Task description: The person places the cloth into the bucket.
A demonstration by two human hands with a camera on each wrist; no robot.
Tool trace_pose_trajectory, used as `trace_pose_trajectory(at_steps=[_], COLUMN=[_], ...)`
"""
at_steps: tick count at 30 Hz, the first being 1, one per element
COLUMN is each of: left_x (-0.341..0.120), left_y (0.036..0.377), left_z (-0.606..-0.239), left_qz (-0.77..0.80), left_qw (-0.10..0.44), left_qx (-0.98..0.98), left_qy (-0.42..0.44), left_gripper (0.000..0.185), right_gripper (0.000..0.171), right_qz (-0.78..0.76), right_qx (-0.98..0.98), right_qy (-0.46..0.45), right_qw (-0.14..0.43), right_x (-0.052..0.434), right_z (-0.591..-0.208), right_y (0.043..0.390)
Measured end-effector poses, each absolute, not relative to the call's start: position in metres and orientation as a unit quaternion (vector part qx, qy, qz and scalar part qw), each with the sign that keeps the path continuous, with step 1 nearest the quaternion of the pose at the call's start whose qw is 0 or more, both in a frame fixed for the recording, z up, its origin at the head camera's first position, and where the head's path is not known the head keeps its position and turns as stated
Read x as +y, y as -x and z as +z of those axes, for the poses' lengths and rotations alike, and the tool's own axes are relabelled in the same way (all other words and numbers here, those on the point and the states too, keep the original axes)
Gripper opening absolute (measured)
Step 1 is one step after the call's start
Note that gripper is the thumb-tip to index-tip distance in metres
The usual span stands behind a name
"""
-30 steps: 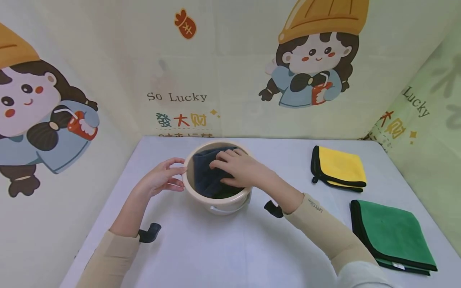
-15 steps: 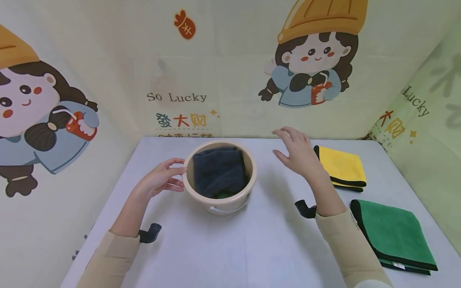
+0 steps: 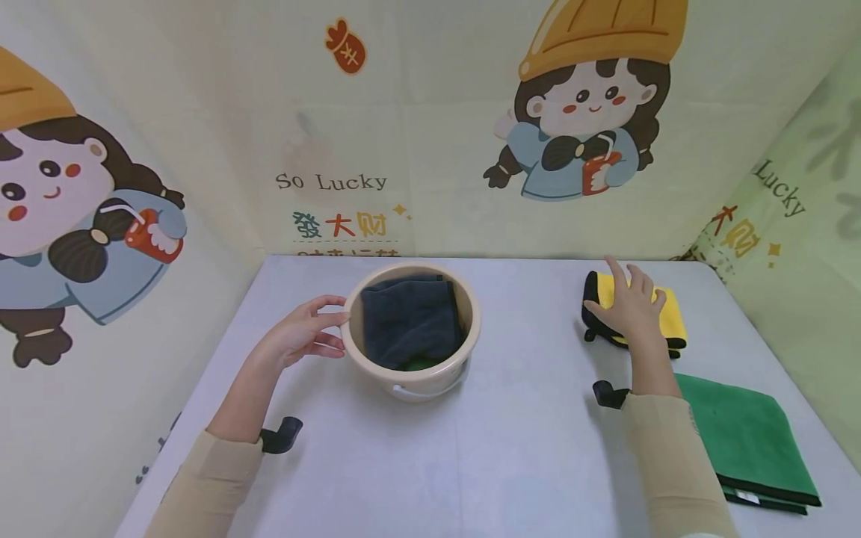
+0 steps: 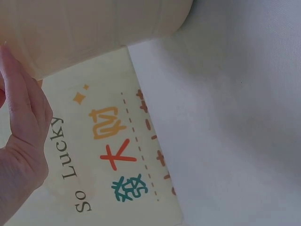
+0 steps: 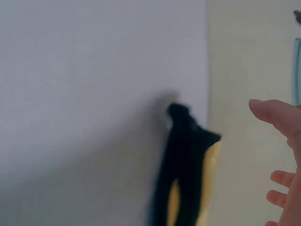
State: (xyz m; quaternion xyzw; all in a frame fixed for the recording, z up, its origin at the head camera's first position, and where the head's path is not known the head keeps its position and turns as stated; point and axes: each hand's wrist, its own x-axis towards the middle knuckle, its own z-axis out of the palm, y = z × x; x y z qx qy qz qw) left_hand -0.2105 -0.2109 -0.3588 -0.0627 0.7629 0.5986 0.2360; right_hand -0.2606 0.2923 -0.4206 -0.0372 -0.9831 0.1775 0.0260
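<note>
Left hand touches the bucket rim, fingers relaxed; right hand spread over yellow cloth

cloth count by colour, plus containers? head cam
Dark grey cloth: 1, in the bucket
Yellow cloth: 1, under the right hand
Green cloth: 1 on the table, plus a green scrap showing beneath the grey one
Bucket: 1, left hand at its rim
Total: 4 whole things, with the scrap unconfirmed

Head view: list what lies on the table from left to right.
Left hand → beige bucket holding a dark grey cloth → right hand on the yellow cloth → green cloth.
</note>
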Motion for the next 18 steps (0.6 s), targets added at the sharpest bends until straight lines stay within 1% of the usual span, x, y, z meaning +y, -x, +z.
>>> trace_pose_trajectory(at_steps=[5,14,18], left_x=[-0.211,-0.212,-0.212], left_y=[0.210,0.210,0.209], left_z=[-0.359,-0.359,-0.358], left_qz=[0.595,0.596,0.599], left_qw=[0.235,0.235,0.233], left_qx=[0.766,0.765,0.764], left_qy=[0.065,0.065,0.062], left_gripper=[0.055,0.055,0.056], right_gripper=[0.093,0.097,0.096], right_qz=[0.174,0.163,0.153], right_qx=[-0.983,-0.983,-0.983], right_qy=[0.050,0.055,0.059], right_qw=[-0.019,-0.057,-0.086], right_x=[0.307,0.317,0.319], right_z=[-0.438,-0.462,-0.465], right_y=[0.259,0.262,0.262])
